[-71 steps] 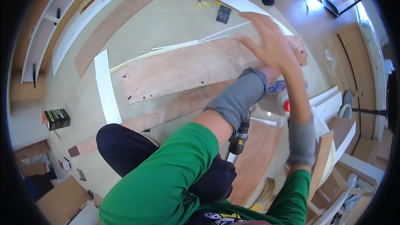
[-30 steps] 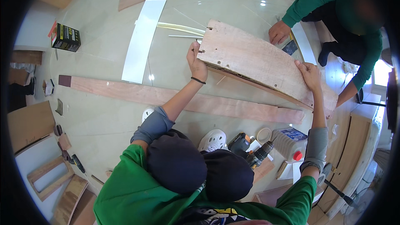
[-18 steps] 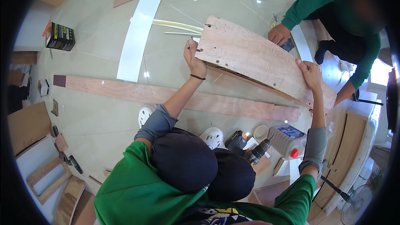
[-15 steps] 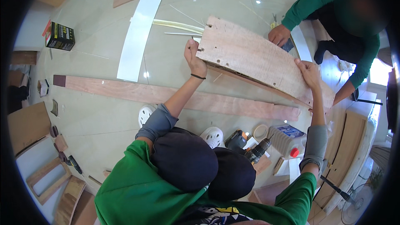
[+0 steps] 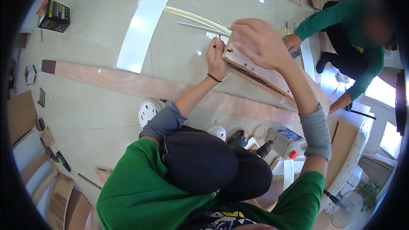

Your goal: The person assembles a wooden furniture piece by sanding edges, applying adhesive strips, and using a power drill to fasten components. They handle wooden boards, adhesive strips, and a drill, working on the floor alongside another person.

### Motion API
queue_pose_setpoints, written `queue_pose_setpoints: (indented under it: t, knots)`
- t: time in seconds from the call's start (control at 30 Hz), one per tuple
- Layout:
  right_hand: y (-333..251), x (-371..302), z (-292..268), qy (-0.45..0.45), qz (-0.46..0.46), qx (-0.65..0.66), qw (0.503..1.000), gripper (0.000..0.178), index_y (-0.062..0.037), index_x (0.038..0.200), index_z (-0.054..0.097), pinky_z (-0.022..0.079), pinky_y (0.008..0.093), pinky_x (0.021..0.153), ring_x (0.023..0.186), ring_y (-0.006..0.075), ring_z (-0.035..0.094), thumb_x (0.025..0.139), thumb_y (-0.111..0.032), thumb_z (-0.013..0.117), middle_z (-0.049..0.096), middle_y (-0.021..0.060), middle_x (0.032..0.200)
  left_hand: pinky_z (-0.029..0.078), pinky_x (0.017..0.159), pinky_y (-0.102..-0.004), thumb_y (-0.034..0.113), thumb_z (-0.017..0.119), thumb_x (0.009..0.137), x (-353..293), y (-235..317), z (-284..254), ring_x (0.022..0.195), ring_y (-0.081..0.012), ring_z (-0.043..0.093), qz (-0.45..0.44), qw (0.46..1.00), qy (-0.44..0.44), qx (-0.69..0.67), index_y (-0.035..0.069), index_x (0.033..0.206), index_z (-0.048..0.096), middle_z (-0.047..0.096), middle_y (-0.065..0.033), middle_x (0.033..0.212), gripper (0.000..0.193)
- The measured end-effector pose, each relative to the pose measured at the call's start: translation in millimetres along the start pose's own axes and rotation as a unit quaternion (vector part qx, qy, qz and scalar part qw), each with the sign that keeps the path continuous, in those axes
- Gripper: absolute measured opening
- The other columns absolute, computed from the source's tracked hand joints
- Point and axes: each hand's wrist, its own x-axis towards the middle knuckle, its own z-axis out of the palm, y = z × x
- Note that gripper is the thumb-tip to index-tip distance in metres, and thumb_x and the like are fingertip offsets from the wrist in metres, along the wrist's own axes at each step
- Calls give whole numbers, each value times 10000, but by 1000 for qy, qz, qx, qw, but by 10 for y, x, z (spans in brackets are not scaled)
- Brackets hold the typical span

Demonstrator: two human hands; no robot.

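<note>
Head view: the left hand (image 5: 216, 61) lies at the near-left corner of a raised wooden board (image 5: 270, 76), its fingers partly hidden. The right hand (image 5: 260, 44), blurred, spreads its fingers over the same end; contact is unclear. Below lie a long wooden strip (image 5: 170, 89), a drill (image 5: 265, 149) and a translucent jug (image 5: 286, 145). At right, a co-worker (image 5: 362, 55) crouches near the board.

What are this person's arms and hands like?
Both hands are bare. The left hand has a thin dark band at its wrist; the right hand, slightly blurred, shows none. Green sleeves cover the upper arms, and separate grey fabric bands wrap the forearms.
</note>
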Motion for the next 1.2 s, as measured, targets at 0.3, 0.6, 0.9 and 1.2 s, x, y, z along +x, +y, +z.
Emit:
queue_pose_setpoints:
  t: [0.3, 0.6, 0.9, 1.2]
  knots:
    - [250, 325, 334, -301, -45, 20, 952, 184, -42, 619, 522, 425, 422, 828, 664, 293, 500, 755, -165, 540, 519, 111, 601, 325, 550, -254, 372, 359, 1050, 20, -29, 27, 618, -65, 354, -75, 995, -8, -68, 67, 778, 430, 416, 3, 660, 414]
    - [222, 339, 467, -249, -10, 37, 968, 115, -53, 545, 453, 381, 405, 723, 564, 282, 412, 592, -138, 514, 410, 113, 514, 307, 409, -264, 398, 319, 1048, 85, -78, 53, 422, -80, 403, -50, 997, -9, -50, 54, 742, 429, 433, -11, 486, 473]
    - [110, 730, -555, -205, -23, 7, 978, 265, -38, 589, 449, 380, 388, 624, 561, 283, 446, 700, -276, 489, 465, 117, 581, 321, 393, -249, 394, 317, 1047, 54, -24, 10, 397, -88, 427, -74, 995, -5, -74, 58, 712, 414, 422, -15, 455, 484]
    - [-316, 1305, -1325, -234, -82, -63, 967, 228, -42, 575, 475, 409, 382, 597, 501, 264, 459, 711, -225, 459, 474, 91, 548, 351, 452, -239, 375, 316, 1051, 131, -32, -45, 435, -96, 430, -36, 998, -41, -21, 64, 741, 430, 476, -26, 474, 454]
